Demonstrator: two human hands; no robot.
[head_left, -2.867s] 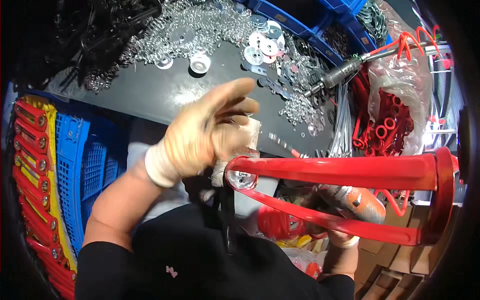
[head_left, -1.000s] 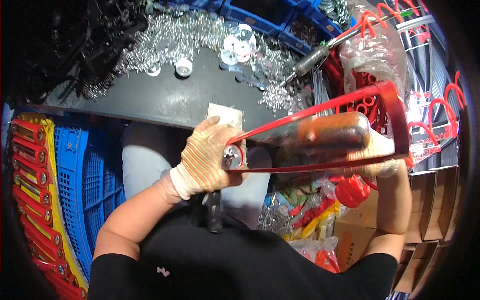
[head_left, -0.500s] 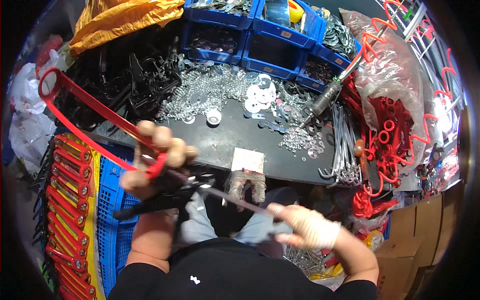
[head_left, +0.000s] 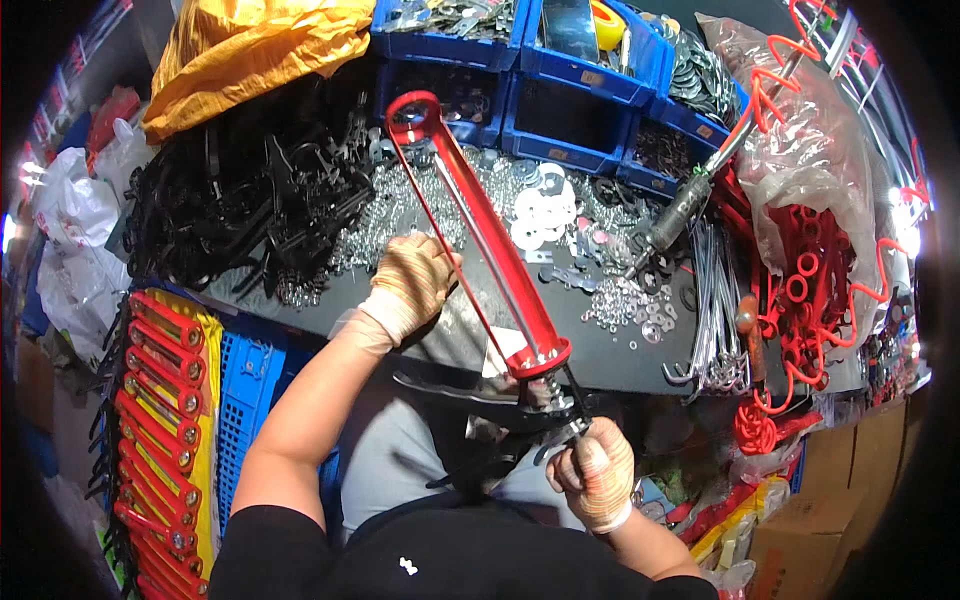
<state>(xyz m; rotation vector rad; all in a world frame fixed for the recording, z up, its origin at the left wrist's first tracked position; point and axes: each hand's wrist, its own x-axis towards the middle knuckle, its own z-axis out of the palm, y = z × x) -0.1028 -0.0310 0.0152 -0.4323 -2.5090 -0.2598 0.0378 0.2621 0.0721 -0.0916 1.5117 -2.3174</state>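
A red caulking gun [head_left: 502, 255] with a black handle and trigger leans over the bench edge and my lap, its ring end up and away from me. A bare metal rod runs along inside its frame. My right hand [head_left: 598, 472] is closed at the back end of the gun, around the rod's end. My left hand [head_left: 415, 283], in a thin pale glove, is at the near edge of a heap of small metal springs [head_left: 400, 205]. Its fingers are curled, and their tips are partly hidden behind the gun's frame.
Black handle parts [head_left: 270, 190] pile up at the left. Blue bins [head_left: 565, 105] of metal pieces stand behind. White discs [head_left: 545, 210], nuts [head_left: 635, 305], an air screwdriver [head_left: 680, 215] on a red coiled hose and bent rods [head_left: 715, 320] lie rightward. Finished-looking red guns [head_left: 165, 400] stack at lower left.
The caulking gun has swung from the left to the middle, rod pushed in along its frame. My left hand has let go of it and moved to the springs; my right hand is now at its back.
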